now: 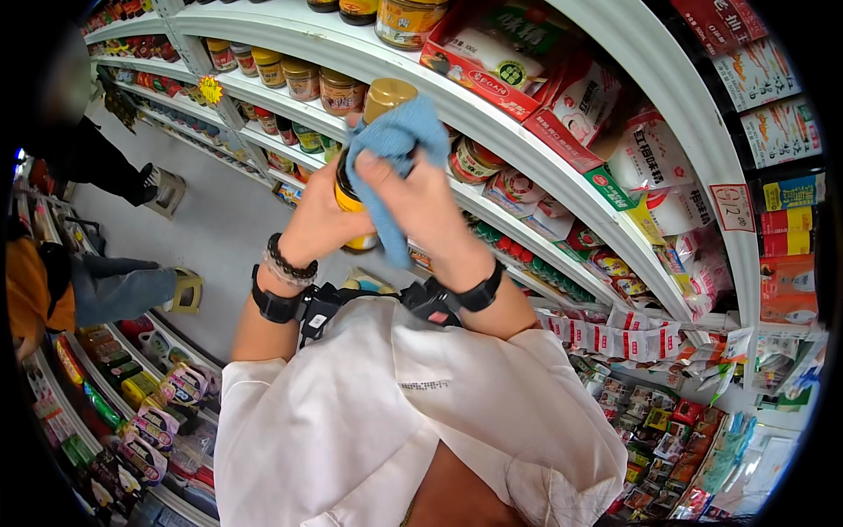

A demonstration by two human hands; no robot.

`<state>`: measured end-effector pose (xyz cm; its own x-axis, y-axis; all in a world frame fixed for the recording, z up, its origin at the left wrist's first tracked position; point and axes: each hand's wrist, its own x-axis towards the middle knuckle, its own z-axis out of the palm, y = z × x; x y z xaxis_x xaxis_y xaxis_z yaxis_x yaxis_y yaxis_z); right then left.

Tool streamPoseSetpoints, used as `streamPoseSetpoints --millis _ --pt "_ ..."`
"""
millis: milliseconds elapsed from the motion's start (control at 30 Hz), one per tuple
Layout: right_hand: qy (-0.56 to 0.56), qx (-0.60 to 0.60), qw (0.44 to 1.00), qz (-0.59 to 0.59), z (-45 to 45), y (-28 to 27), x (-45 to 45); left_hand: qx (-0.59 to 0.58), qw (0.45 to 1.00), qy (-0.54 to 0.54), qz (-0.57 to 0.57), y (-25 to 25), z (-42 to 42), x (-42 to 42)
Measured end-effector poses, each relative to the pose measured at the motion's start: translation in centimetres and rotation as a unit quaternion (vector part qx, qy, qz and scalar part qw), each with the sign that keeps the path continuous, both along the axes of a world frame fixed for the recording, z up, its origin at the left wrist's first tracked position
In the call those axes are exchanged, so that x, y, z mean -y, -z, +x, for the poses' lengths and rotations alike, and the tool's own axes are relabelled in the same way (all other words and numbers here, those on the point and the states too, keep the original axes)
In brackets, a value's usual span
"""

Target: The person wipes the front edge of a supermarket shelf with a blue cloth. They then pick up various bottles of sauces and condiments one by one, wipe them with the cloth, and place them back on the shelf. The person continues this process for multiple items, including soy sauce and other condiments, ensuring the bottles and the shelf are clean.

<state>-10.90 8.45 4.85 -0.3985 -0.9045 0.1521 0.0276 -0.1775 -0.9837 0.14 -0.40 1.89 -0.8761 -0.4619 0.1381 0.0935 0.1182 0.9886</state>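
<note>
My left hand (326, 221) is wrapped around a dark bottle with a yellow label (347, 199). A blue cloth (388, 191) is bunched over the bottle's upper part, and my right hand (411, 201) grips it against the side. Above the cloth shows a gold cap (392, 93), which appears to belong to the same bottle. Cloth and fingers hide much of the bottle. Both hands are in front of a white shelf (316, 43) with several lidded jars (303, 79).
Seasoning bags in red cartons (484, 82) fill the shelf at right. Low shelves with packaged goods (155, 421) stand at left. Across the grey aisle floor (217, 224) are two people, one in jeans (122, 286), near plastic stools (188, 290). Hanging packets (612, 339) project at lower right.
</note>
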Motion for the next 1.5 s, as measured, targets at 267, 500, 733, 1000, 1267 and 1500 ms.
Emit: streamPoseSetpoints --millis 267,500,733,1000,1267,1500 --pt "-0.436 0.123 0.89 -0.058 -3.5 -2.5 0.9 -0.168 0.83 0.266 0.461 1.3 -0.5 -3.2" --pt "-0.145 0.023 0.987 -0.062 -1.5 -3.0 -0.5 0.026 0.974 0.153 0.164 -0.3 1.0 -0.6" --pt "0.144 -0.282 0.94 -0.125 0.5 1.3 -0.6 -0.003 0.94 -0.242 -0.241 -0.7 -0.1 -1.7" --pt "0.161 -0.102 0.982 0.0 -0.6 9.5 -3.4 -0.037 0.953 -0.271 -0.131 -1.9 1.2 0.2" --pt "0.235 0.068 0.969 0.038 -3.1 11.7 -6.9 -0.155 0.952 -0.162 0.207 -1.3 1.6 4.9" --pt "0.206 0.174 0.961 0.054 -3.0 12.4 -8.7 -0.141 0.952 -0.168 0.213 -1.9 1.7 8.6"
